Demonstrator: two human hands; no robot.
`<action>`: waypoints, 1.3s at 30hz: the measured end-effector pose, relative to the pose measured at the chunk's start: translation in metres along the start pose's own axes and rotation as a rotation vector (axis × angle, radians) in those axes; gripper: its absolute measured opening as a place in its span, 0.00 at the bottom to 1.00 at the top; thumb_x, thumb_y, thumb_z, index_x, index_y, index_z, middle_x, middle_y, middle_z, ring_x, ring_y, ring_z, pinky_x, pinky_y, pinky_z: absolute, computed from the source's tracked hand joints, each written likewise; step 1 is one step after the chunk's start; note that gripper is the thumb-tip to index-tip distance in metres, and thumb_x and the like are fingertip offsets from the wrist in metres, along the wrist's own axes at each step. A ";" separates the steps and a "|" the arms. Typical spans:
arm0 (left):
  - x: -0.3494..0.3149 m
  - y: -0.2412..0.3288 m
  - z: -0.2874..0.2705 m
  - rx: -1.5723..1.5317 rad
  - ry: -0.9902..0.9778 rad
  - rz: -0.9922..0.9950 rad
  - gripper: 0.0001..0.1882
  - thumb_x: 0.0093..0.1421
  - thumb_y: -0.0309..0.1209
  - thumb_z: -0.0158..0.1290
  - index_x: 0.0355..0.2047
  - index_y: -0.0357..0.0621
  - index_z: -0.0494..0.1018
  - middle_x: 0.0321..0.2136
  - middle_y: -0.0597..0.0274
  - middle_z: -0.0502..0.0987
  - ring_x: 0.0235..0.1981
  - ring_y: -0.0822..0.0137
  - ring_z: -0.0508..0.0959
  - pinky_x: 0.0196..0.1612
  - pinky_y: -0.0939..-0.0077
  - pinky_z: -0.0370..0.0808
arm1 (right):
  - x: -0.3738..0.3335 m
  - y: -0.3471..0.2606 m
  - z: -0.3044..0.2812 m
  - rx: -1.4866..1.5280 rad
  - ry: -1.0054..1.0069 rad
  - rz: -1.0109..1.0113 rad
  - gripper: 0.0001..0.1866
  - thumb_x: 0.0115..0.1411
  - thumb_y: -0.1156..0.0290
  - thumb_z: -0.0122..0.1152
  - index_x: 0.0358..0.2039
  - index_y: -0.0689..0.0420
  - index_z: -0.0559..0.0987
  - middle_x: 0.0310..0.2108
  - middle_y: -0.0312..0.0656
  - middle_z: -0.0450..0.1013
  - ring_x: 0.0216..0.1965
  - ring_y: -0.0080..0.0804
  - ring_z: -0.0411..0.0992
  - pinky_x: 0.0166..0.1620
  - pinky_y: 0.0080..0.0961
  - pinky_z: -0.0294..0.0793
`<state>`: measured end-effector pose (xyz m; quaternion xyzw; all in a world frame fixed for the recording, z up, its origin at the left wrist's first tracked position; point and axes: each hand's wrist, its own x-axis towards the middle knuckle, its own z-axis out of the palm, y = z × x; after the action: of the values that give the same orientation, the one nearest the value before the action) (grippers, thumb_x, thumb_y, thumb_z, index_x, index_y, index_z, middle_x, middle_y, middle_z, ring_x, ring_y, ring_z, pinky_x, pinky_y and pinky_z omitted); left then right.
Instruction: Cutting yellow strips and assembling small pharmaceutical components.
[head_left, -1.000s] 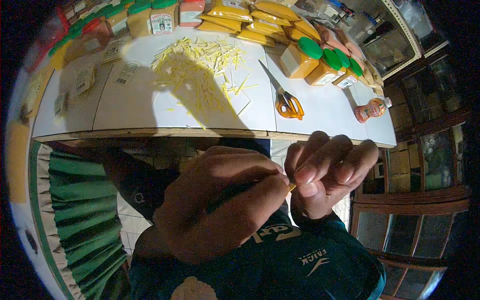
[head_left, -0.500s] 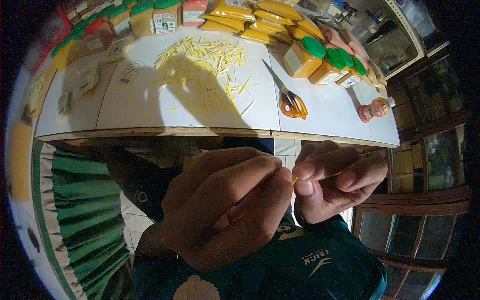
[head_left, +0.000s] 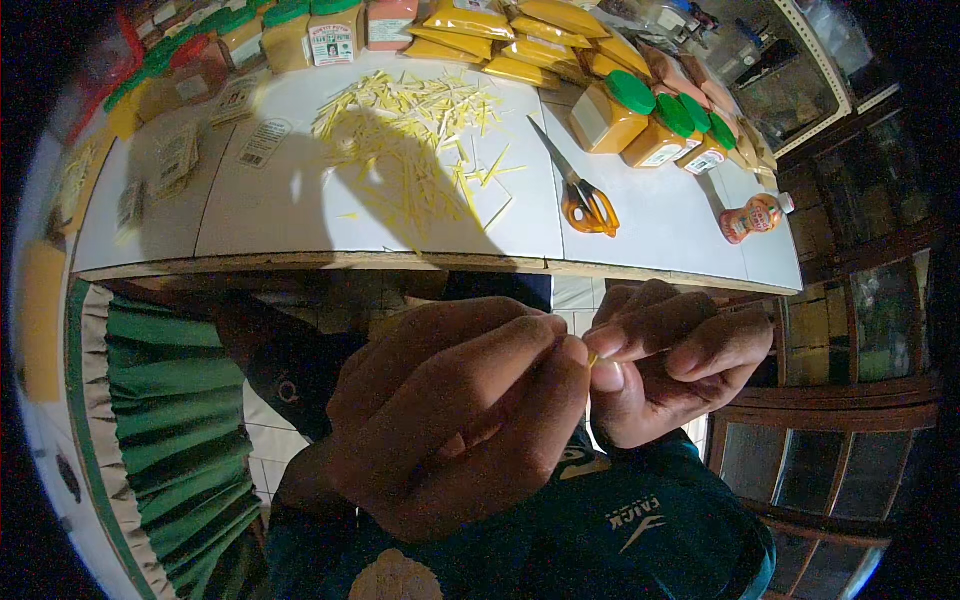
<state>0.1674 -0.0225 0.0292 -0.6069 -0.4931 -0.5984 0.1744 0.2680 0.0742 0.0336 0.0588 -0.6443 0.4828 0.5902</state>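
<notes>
Close in front of my body, above the floor and just off the table's near edge, both hands meet fingertip to fingertip. A tiny bit of a thin yellow strip (head_left: 594, 358) shows where they meet; most of it is hidden by the fingers. My right hand (head_left: 675, 365) pinches it between thumb and forefinger. My left hand (head_left: 455, 410) is closed, its thumb and forefinger pressed together at the strip's other side. On the white table (head_left: 265, 225) lies a loose heap of thin yellow and white strips (head_left: 420, 105), partly under a shadow. Orange-handled scissors (head_left: 588, 205) lie to its right.
Green-lidded jars of orange powder (head_left: 605, 115) stand at the right, near a small bottle (head_left: 750, 218). Yellow packets (head_left: 540, 45) are stacked at the back. More jars (head_left: 287, 38) line the back left. Flat labels (head_left: 265, 143) lie at left. A green curtain (head_left: 175, 420) hangs below.
Both hands stay almost in place, still fingertip to fingertip. The left fingertips have shifted very slightly to the right; the table scene has moved a little with the camera.
</notes>
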 end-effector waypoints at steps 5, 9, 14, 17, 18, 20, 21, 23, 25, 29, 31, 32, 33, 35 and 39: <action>0.000 -0.004 -0.001 0.053 -0.021 0.096 0.13 0.50 0.18 0.55 0.38 0.38 0.72 0.30 0.49 0.75 0.27 0.62 0.76 0.29 0.69 0.75 | 0.000 0.001 -0.001 0.028 -0.004 0.004 0.20 0.44 0.87 0.67 0.31 0.59 0.65 0.24 0.49 0.74 0.29 0.37 0.77 0.31 0.27 0.77; -0.001 -0.004 0.000 0.066 -0.020 0.094 0.12 0.51 0.19 0.55 0.38 0.38 0.72 0.30 0.48 0.76 0.27 0.60 0.76 0.30 0.66 0.75 | -0.001 0.001 0.000 0.018 -0.008 -0.003 0.19 0.44 0.88 0.66 0.31 0.60 0.65 0.24 0.49 0.74 0.29 0.37 0.77 0.31 0.28 0.77; 0.000 -0.003 -0.003 0.083 -0.039 0.104 0.11 0.51 0.19 0.56 0.37 0.39 0.73 0.30 0.49 0.76 0.28 0.58 0.77 0.31 0.66 0.76 | -0.001 0.001 -0.002 0.035 -0.028 0.007 0.18 0.44 0.88 0.65 0.31 0.61 0.66 0.24 0.50 0.74 0.30 0.39 0.77 0.31 0.31 0.77; 0.001 -0.005 -0.002 0.110 -0.020 0.142 0.12 0.48 0.19 0.56 0.36 0.39 0.73 0.30 0.51 0.76 0.28 0.59 0.77 0.30 0.68 0.76 | 0.000 0.001 -0.003 0.063 -0.045 0.020 0.17 0.44 0.88 0.65 0.31 0.62 0.66 0.24 0.50 0.74 0.30 0.40 0.77 0.31 0.32 0.77; 0.002 -0.006 -0.002 0.104 -0.010 0.139 0.13 0.46 0.18 0.57 0.35 0.40 0.73 0.29 0.52 0.75 0.27 0.60 0.78 0.29 0.71 0.77 | 0.000 0.002 -0.003 0.068 -0.050 0.015 0.17 0.44 0.88 0.65 0.31 0.62 0.67 0.24 0.51 0.75 0.30 0.40 0.77 0.31 0.32 0.78; 0.002 -0.009 -0.001 0.074 0.020 0.147 0.15 0.40 0.16 0.60 0.31 0.40 0.75 0.28 0.56 0.75 0.26 0.63 0.78 0.27 0.77 0.77 | 0.000 0.002 -0.003 0.065 -0.048 0.007 0.17 0.44 0.89 0.64 0.31 0.62 0.67 0.24 0.51 0.75 0.29 0.39 0.77 0.31 0.31 0.77; 0.002 -0.010 0.000 0.050 0.023 0.139 0.16 0.38 0.16 0.60 0.30 0.40 0.75 0.28 0.57 0.74 0.25 0.64 0.78 0.26 0.79 0.77 | 0.000 0.002 -0.003 0.058 -0.041 0.004 0.17 0.44 0.88 0.65 0.31 0.62 0.68 0.24 0.51 0.75 0.29 0.39 0.77 0.30 0.30 0.77; 0.001 -0.011 0.000 -0.035 0.006 0.081 0.15 0.39 0.15 0.60 0.30 0.40 0.75 0.28 0.56 0.75 0.25 0.63 0.78 0.27 0.77 0.77 | 0.000 0.002 -0.002 0.019 -0.024 0.001 0.17 0.43 0.88 0.65 0.31 0.61 0.69 0.23 0.50 0.75 0.28 0.38 0.77 0.29 0.29 0.77; -0.001 -0.012 0.000 -0.124 0.009 0.004 0.15 0.40 0.15 0.60 0.31 0.39 0.75 0.27 0.56 0.75 0.26 0.63 0.78 0.29 0.76 0.77 | 0.001 0.002 -0.002 -0.045 -0.004 0.001 0.17 0.42 0.88 0.67 0.30 0.60 0.70 0.22 0.49 0.75 0.26 0.36 0.77 0.27 0.27 0.76; -0.002 -0.008 -0.001 -0.212 -0.013 -0.128 0.14 0.42 0.16 0.59 0.32 0.38 0.75 0.24 0.55 0.75 0.26 0.63 0.78 0.29 0.75 0.76 | 0.002 0.008 -0.001 -0.086 0.014 -0.116 0.16 0.40 0.87 0.69 0.26 0.58 0.71 0.20 0.46 0.75 0.20 0.32 0.75 0.22 0.23 0.71; 0.000 -0.004 -0.003 -0.199 -0.002 -0.180 0.13 0.44 0.17 0.59 0.32 0.38 0.74 0.23 0.55 0.76 0.25 0.64 0.78 0.29 0.75 0.76 | 0.001 0.009 0.000 -0.109 0.038 -0.134 0.16 0.39 0.87 0.69 0.25 0.58 0.72 0.19 0.46 0.75 0.18 0.31 0.74 0.20 0.22 0.70; 0.001 -0.003 -0.004 -0.205 -0.019 -0.211 0.12 0.45 0.17 0.59 0.32 0.38 0.74 0.23 0.55 0.76 0.25 0.64 0.77 0.29 0.75 0.75 | 0.001 0.009 0.000 -0.118 0.046 -0.131 0.16 0.39 0.87 0.69 0.25 0.57 0.72 0.19 0.45 0.75 0.18 0.31 0.73 0.20 0.22 0.69; 0.003 -0.002 -0.006 -0.211 -0.036 -0.241 0.11 0.45 0.17 0.58 0.31 0.38 0.74 0.23 0.56 0.76 0.24 0.65 0.77 0.28 0.75 0.75 | 0.000 0.008 0.000 -0.128 0.053 -0.126 0.16 0.39 0.87 0.69 0.25 0.57 0.72 0.19 0.45 0.75 0.18 0.30 0.73 0.20 0.22 0.69; 0.005 -0.002 -0.009 -0.254 -0.083 -0.315 0.09 0.47 0.18 0.58 0.30 0.38 0.74 0.23 0.56 0.76 0.23 0.65 0.77 0.28 0.76 0.74 | 0.000 0.008 -0.001 -0.143 0.034 -0.125 0.17 0.39 0.87 0.69 0.26 0.57 0.72 0.19 0.45 0.75 0.18 0.30 0.73 0.20 0.21 0.69; 0.004 -0.004 -0.007 -0.423 -0.063 -0.462 0.06 0.49 0.18 0.56 0.29 0.39 0.73 0.22 0.57 0.76 0.23 0.67 0.77 0.27 0.77 0.73 | 0.004 0.011 -0.008 -0.072 -0.083 -0.103 0.19 0.39 0.87 0.70 0.30 0.60 0.70 0.21 0.45 0.74 0.21 0.30 0.73 0.24 0.21 0.71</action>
<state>0.1591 -0.0246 0.0329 -0.5200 -0.4876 -0.6924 -0.1116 0.2658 0.0876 0.0291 0.0904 -0.6812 0.4254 0.5889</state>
